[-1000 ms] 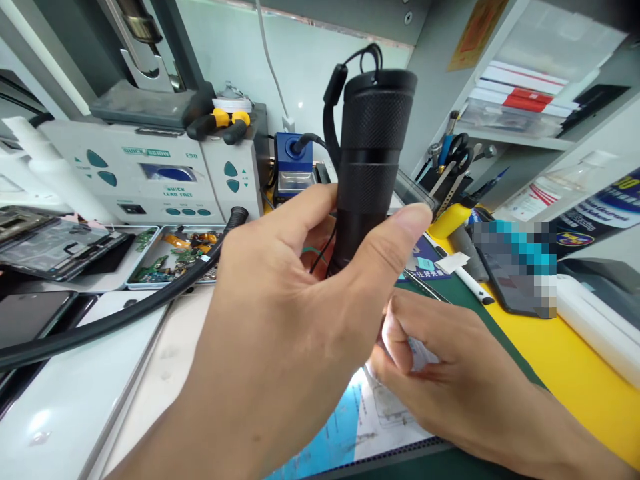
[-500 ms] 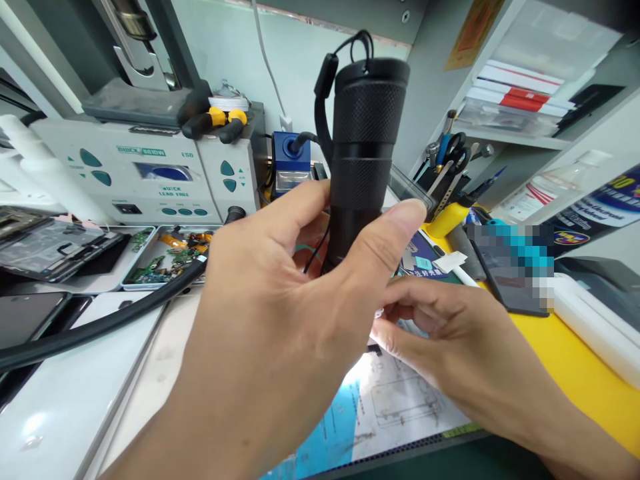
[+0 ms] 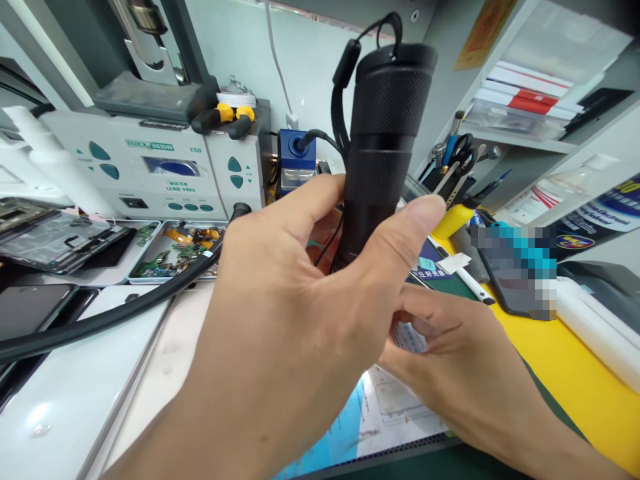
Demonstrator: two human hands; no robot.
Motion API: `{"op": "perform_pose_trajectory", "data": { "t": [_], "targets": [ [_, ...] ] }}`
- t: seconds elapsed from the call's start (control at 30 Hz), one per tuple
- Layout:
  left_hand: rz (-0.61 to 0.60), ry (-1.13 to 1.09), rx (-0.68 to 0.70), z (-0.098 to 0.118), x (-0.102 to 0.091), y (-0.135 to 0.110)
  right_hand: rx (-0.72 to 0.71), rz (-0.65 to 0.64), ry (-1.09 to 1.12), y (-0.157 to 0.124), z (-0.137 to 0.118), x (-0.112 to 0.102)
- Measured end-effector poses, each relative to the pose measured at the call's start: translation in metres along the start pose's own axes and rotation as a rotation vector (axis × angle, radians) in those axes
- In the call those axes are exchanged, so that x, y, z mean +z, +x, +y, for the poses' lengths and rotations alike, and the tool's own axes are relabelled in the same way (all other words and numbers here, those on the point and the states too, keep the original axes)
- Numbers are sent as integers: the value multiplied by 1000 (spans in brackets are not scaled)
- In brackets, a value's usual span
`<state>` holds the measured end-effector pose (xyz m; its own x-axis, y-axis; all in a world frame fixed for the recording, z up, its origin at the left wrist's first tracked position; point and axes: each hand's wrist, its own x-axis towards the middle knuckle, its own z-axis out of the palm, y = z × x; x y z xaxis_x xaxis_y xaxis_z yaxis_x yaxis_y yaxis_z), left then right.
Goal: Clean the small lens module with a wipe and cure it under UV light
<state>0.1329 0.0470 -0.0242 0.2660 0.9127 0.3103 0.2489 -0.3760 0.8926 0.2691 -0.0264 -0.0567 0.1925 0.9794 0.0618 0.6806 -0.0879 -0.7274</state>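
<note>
A black flashlight (image 3: 383, 140) with a knurled grip and a wrist strap (image 3: 340, 100) is held tail-up by my left hand (image 3: 300, 307), its thumb and fingers closed round the barrel. It leans slightly to the right, and its lamp end is hidden behind the hand. Low and to the right, my right hand (image 3: 445, 353) is curled with thumb and forefinger brought together. Its fingertips disappear behind my left hand, so whatever they grip cannot be made out. Under both hands lies a printed sheet (image 3: 395, 407), white with a blue part.
A hot-air station (image 3: 165, 157) stands behind, with yellow-and-black handled pliers (image 3: 225, 117) on top. Its black hose (image 3: 125, 313) crosses the left side above white panels (image 3: 65, 380). A tray of circuit boards (image 3: 175, 250) sits at left. Rightward are a tool holder (image 3: 450, 167) and a yellow mat (image 3: 555, 353).
The flashlight and my left hand have shifted right in view, and the flashlight tilts a little more. The bright patch of light on the sheet no longer shows.
</note>
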Motion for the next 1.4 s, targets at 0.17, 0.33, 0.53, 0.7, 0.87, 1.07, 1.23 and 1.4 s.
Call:
{"op": "perform_pose_trajectory", "data": {
  "t": [0.17,0.33,0.53,0.7,0.87,1.07,1.23,1.4],
  "targets": [
    [-63,4,7,-2,1,1,-39,13,-63,-1,1,3],
    [-73,-35,-39,1,-3,3,-16,-45,-26,0,1,-2],
    [29,-9,11,2,-2,-3,-32,21,17,3,4,-5],
    [11,10,-8,2,-1,-2,37,5,48,1,0,-4],
    [6,-23,-1,-3,1,-2,27,2,41,3,-2,-1],
    [-5,-48,-22,-1,0,0,-22,-4,-11,3,1,-2],
    [10,-72,3,-5,1,1,-5,14,25,3,8,-6],
    [21,-29,-35,-1,2,-2,68,17,108,3,9,-6]
  ]
}}
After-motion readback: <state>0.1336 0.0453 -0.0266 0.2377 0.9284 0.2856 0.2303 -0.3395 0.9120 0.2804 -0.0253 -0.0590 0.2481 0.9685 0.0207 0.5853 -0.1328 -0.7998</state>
